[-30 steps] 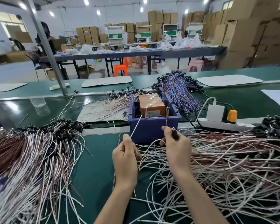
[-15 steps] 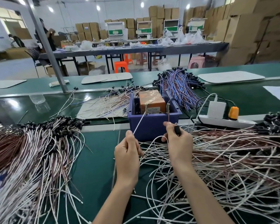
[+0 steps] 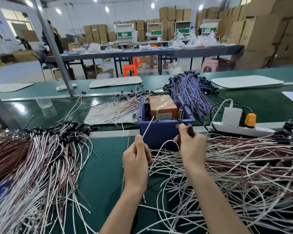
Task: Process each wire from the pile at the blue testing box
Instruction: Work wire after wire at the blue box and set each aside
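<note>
Wire (image 3: 148, 126) pinched by the left hand (image 3: 136, 163) slants up to the near rim of the blue testing box (image 3: 164, 134). The right hand (image 3: 192, 146) grips a black plug (image 3: 190, 130) at its near right corner.

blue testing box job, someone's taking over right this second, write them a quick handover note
The left hand pinches a white wire, with the free end angled up at the blue testing box.
The right hand grips a black plug, apparently the same wire's, at the box's front right corner.
A loose pile lies right of the box and a bundled pile lies left.
Done: one wire is picked up and brought to the box. I cannot tell whether it touches the contacts.
Left: probably finish this test, set the wire aside, then work through the loose pile.
</note>
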`<state>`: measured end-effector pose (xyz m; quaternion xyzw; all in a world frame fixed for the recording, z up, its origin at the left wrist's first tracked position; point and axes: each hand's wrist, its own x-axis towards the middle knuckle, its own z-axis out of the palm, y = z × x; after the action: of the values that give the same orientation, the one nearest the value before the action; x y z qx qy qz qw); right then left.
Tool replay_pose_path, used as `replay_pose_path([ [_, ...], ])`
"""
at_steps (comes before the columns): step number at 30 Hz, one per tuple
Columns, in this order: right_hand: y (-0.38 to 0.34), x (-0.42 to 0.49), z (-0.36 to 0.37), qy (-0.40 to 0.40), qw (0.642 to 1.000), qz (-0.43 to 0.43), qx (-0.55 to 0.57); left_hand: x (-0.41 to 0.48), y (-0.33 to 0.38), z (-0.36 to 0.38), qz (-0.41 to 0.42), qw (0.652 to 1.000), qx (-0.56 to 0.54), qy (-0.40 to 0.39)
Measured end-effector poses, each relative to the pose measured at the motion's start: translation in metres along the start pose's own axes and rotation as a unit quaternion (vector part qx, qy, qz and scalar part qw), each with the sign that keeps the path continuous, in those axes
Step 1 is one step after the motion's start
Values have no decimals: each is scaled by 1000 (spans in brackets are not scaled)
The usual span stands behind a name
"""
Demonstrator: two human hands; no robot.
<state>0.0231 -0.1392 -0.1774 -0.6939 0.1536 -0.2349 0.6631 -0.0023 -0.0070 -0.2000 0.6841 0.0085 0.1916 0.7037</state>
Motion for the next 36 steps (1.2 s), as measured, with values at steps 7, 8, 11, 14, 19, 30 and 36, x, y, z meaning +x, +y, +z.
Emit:
replay_pose_path([
  [7, 0, -3, -2, -8, 999, -38, -39, -3, 0, 1, -4, 999, 21, -35],
  [8, 0, -3, -2, -12, 998, -44, -42, -4, 1, 1, -5, 999, 20, -38],
  [11, 0, -4, -2, -19, 997, -50, -46, -6, 1, 1, 9, 999, 30, -42],
  [14, 1, -5, -3, -22, 997, -54, -43, -8, -1, 2, 28, 996, 56, -56],
  [19, 2, -8, -5, -36, 998, -51, -24, -11, -7, 3, 80, 988, 113, -75],
  [30, -7, -23, -19, -169, 962, 3, 216, -18, -12, 8, 171, 954, 194, -152],
  [36, -7, -26, -21, -224, 947, -20, 228, -18, -9, 7, 175, 957, 203, -116],
])
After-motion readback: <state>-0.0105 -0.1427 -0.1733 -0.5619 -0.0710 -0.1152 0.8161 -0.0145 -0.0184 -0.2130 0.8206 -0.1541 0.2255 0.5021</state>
